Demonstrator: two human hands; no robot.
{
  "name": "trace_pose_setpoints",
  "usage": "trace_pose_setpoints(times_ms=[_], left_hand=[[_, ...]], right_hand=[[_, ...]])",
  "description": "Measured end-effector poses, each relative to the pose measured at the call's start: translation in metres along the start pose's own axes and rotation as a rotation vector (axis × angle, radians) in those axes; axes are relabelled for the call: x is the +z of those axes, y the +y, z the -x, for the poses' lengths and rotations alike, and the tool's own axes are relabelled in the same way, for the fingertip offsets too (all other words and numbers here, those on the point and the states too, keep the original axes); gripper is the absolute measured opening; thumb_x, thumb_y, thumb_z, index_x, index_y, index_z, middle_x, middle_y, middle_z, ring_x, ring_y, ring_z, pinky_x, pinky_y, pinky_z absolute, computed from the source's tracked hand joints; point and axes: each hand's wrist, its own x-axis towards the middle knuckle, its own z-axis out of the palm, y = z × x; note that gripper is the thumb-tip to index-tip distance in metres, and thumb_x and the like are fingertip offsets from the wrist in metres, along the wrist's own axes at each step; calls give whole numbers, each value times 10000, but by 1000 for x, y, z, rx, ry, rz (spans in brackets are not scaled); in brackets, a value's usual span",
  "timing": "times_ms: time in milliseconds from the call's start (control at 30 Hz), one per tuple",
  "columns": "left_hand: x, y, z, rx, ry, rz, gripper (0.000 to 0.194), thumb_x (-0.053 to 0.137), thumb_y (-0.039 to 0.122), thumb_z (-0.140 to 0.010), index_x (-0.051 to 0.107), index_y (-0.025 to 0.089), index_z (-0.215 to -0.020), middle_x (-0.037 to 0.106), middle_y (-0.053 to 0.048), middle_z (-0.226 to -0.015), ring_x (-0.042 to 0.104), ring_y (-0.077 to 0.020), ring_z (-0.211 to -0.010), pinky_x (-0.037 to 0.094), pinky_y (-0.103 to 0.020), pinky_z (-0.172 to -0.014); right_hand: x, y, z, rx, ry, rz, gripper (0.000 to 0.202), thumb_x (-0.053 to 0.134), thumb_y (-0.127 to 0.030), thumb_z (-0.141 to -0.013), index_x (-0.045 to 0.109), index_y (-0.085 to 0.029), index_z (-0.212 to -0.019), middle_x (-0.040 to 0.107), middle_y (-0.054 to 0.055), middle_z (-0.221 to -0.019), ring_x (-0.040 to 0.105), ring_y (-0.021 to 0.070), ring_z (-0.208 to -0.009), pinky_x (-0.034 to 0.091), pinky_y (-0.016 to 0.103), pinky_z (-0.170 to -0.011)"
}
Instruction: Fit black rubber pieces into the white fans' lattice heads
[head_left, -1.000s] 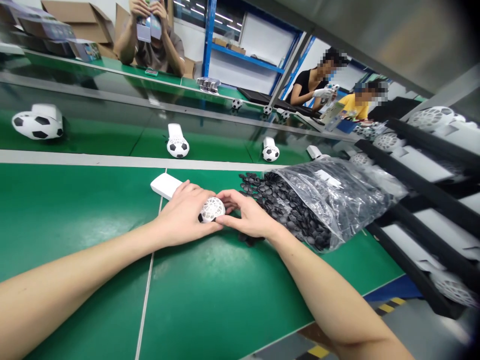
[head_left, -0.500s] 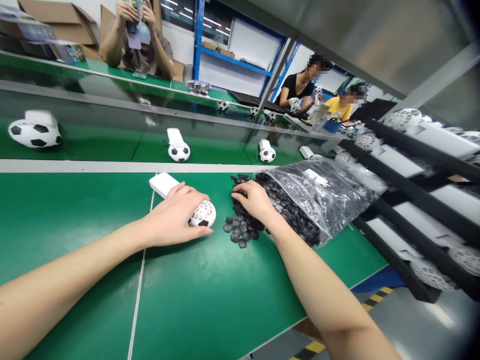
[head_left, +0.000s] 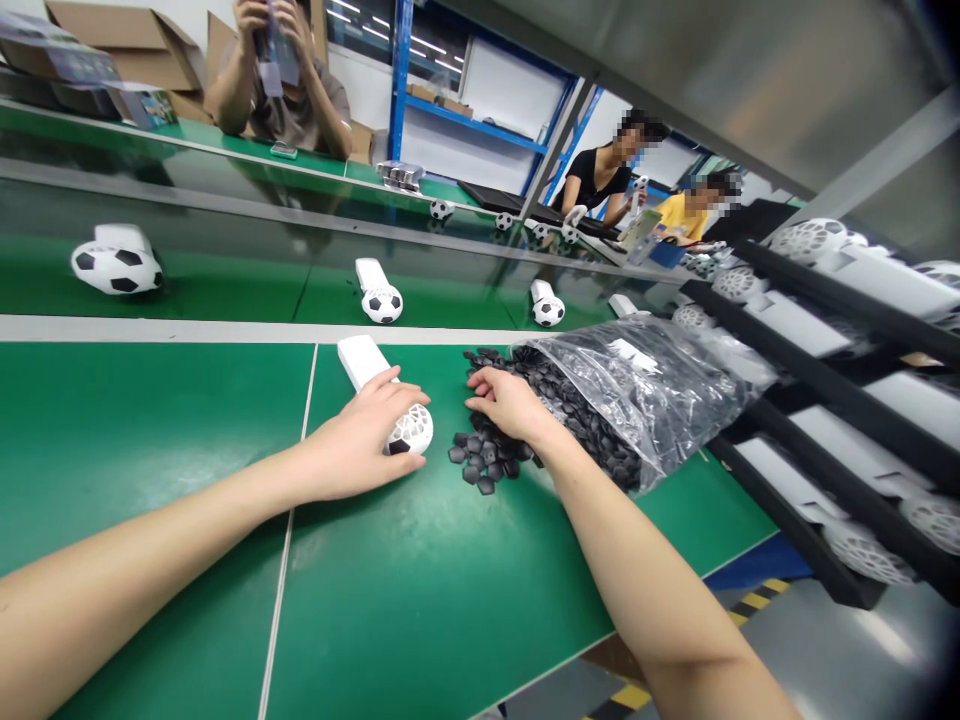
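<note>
My left hand [head_left: 367, 440] is closed over the round head of a white fan-like housing [head_left: 364, 358] with a soccer-ball lattice. Its flat white handle points away from me on the green table. A black pentagon fills one opening in the lattice at the front; others look white. My right hand [head_left: 506, 402] reaches into a heap of small black pentagon pieces [head_left: 480, 462], thumb and forefinger bent together. Whether a piece is between those fingertips cannot be made out. More pieces spill from the mouth of a clear plastic bag [head_left: 645, 400] beside that hand.
Beyond the table edge, a green conveyor [head_left: 247, 290] carries several finished-looking soccer-ball units [head_left: 382, 303]. To my right stands a black rack [head_left: 817, 440] full of white lattice housings. Co-workers [head_left: 592, 180] sit across the line. A metal shelf overhangs the upper right.
The housing has turned under my left hand, its handle swinging to the right. Units on the near conveyor have shifted right. My right hand stays at the heap, its fingers slightly more closed.
</note>
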Motion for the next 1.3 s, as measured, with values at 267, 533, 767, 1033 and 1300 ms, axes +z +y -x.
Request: trace_pose_setpoints(times_ms=[267, 533, 767, 1033, 1300], left_hand=[[-10, -9, -2, 85, -119, 119, 482, 551, 283, -723, 402, 253, -1181, 351, -25, -1372, 19, -247, -1351, 197, -455, -1069], [-16, -9, -2, 124, -150, 143, 522, 541, 183, -674, 416, 247, -1177, 377, -24, -1348, 28, -249, -1351, 173, -445, -1076], [-5, -3, -6, 57, 0, 199, 352, 604, 420, -691, 526, 232, -978, 531, -23, -1184, 141, -254, -1335, 212, -430, -1063], [3, -1, -6, 22, 109, 224, 270, 568, 294, -691, 521, 214, -944, 549, -43, -1145, 191, -253, -1323, 259, -429, -1039], [2, -1, -4, 39, 117, 172, 267, 530, 251, -690, 505, 197, -950, 513, -82, -1185, 228, -238, -1309, 271, -411, -1029]], right_hand=[[-11, -8, 8, -93, -53, -59, 74, 636, -193, -715, 587, -172, -664, 593, -26, -627, 534, 98, -598, 387, 208, -573], [-19, -40, 29, -478, -164, -291, 103, 523, -167, -819, 621, -196, -835, 596, 0, -846, 560, 109, -785, 436, 229, -733], [-12, -57, 37, -669, -176, -191, 146, 468, -110, -842, 594, -183, -850, 590, 35, -853, 531, 145, -856, 435, 269, -766], [12, -43, 25, -376, -120, -621, 192, 677, -249, -706, 518, -185, -794, 546, -29, -741, 520, 98, -668, 441, 216, -628], [16, -41, 20, -300, -135, -405, 276, 632, -430, -721, 498, -190, -711, 494, -53, -662, 441, 76, -547, 352, 197, -509]])
